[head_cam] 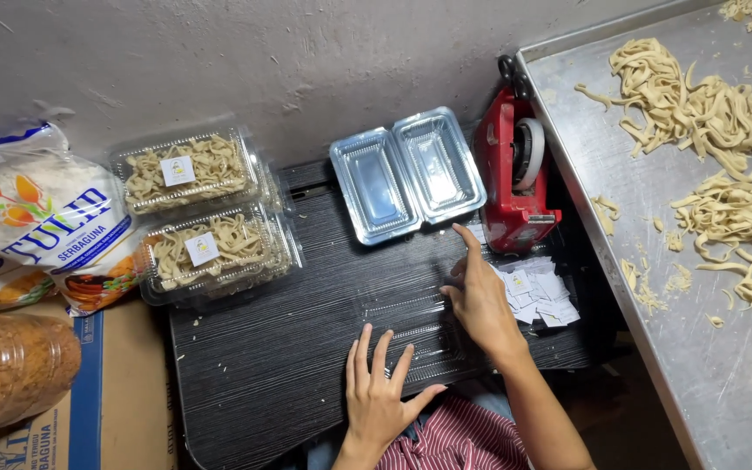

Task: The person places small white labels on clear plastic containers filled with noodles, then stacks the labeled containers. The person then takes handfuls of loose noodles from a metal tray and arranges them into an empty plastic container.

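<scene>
Clear plastic lid (411, 335) lies flat on black table (263, 365), under both hands. Left hand (379, 396) spread open, pressing it; right hand (480, 296) open, holding nothing, forefinger raised. Paper labels (537, 292) just beside right hand.

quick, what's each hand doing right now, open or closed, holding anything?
Left hand: open, flat on the black table, holding nothing.
Right hand: open, index finger out, beside the paper labels, holding nothing.

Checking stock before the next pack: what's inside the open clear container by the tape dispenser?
The open clear container is empty: both halves show only bare plastic. What lies beneath it on the black table is hidden.
</scene>
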